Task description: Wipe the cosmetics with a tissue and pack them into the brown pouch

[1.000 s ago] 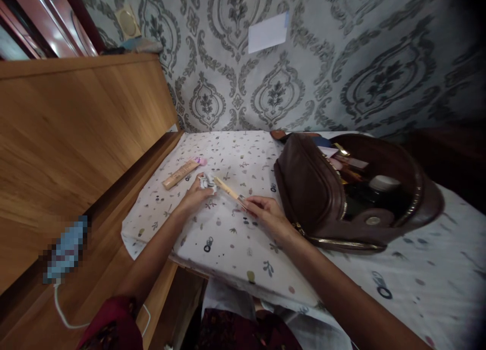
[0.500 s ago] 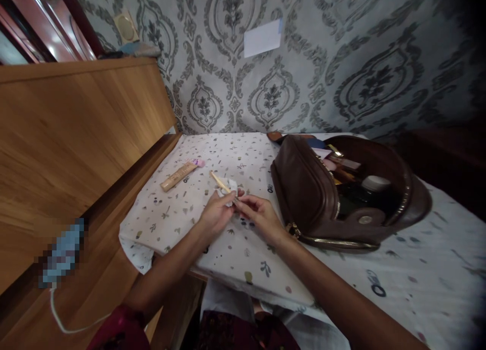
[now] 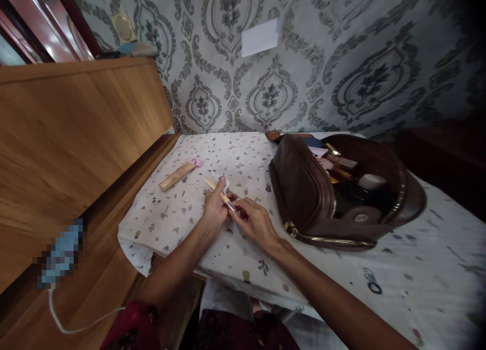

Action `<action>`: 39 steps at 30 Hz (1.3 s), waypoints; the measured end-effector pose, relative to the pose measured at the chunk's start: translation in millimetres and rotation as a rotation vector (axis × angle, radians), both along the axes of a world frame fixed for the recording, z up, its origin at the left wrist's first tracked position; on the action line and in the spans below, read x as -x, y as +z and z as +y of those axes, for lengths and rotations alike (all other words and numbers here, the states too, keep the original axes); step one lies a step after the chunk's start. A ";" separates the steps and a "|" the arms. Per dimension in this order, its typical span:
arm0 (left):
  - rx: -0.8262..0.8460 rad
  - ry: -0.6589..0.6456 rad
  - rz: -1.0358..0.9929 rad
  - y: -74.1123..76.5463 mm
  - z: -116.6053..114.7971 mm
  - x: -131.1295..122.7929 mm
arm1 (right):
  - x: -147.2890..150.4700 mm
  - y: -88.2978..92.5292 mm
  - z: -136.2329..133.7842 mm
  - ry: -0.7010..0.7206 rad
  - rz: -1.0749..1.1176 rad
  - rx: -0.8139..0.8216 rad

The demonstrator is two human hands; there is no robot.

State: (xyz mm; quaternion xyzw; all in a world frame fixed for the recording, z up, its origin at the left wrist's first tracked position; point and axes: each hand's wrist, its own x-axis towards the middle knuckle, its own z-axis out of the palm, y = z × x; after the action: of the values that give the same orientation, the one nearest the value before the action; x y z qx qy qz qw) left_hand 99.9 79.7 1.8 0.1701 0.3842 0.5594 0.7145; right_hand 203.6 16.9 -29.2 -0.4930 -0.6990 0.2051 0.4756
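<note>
Over the table, both hands meet around a slim makeup brush [image 3: 225, 199] with a pale wooden handle and a silver ferrule. My left hand [image 3: 214, 206] is closed on its handle, thumb laid along it. A bit of white tissue or wipe [image 3: 217, 179] shows behind that thumb. My right hand [image 3: 256, 221] is closed at the ferrule end, where its fingers hide the brush head. To the left lies a beige squeeze tube [image 3: 177, 177] with a pinkish-purple end, apart from both hands.
A brown leather cosmetic bag [image 3: 299, 188] stands unzipped on the right, holding bottles and other cosmetics. The table wears a white patterned cloth [image 3: 235, 155]. A wooden cabinet [image 3: 87, 132] borders it on the left, where a pale cable [image 3: 56, 317] hangs. Patterned wallpaper [image 3: 228, 77] rises behind.
The brush has shifted in my hands, so its silver ferrule now shows between them. My left thumb has moved up along the handle. Less of the white tissue is visible.
</note>
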 end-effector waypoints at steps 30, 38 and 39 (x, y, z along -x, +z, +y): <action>-0.030 0.087 -0.054 4.9 20.7 17.9 | -3.2 1.3 7.0 0.406 0.953 0.922; -0.057 0.079 -0.052 5.6 19.4 15.6 | 0.6 -2.3 11.0 0.270 0.756 0.684; -0.060 0.079 -0.048 5.9 19.1 15.2 | 0.7 -2.3 11.2 0.255 0.704 0.648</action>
State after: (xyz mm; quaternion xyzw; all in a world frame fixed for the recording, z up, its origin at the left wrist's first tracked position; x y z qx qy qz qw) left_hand 84.7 98.9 7.7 0.1625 0.3565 0.6024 0.6954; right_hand 202.9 28.1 -31.5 -0.4268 -0.4512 0.6224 0.4763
